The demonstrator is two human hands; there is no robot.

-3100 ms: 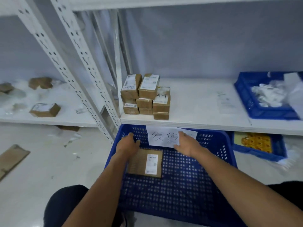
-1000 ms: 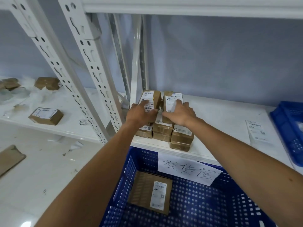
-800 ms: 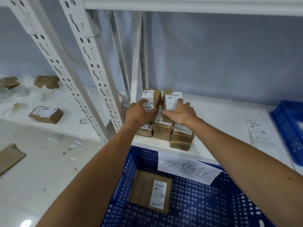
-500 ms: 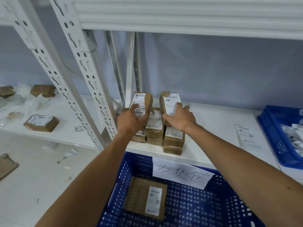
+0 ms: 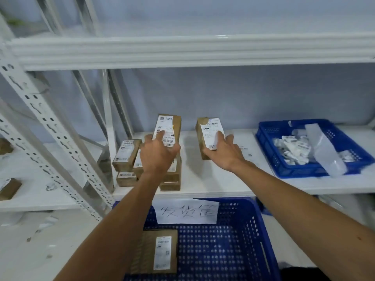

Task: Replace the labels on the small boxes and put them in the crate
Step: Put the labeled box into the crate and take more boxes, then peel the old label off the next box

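blurring softens the whole view, so the print on every label is unreadable. the white shelf [image 5: 213, 185] runs across the frame; the blue crate [image 5: 253, 240] sits below its front edge, cut off at the bottom, with a handwritten paper sign [image 5: 186, 211] on its far wall and one flat cardboard box [image 5: 156, 252] lying inside at the left, white label up. a blue tray [image 5: 284, 169] of crumpled white labels sits on the shelf to the right, partly cut off. the stack of small boxes [image 5: 125, 159] stands on the shelf at left, partly hidden behind the left forearm. the left hand [image 5: 157, 157] is closed around the left small box [image 5: 169, 128], raised above the stack, brown with a white barcode label facing the camera, long axis near upright, top leaning slightly right. the right hand [image 5: 225, 153] grips the right small box [image 5: 209, 136], fingers spread over its label, long axis upright, top tilted left; whether its base touches the shelf cannot be told.
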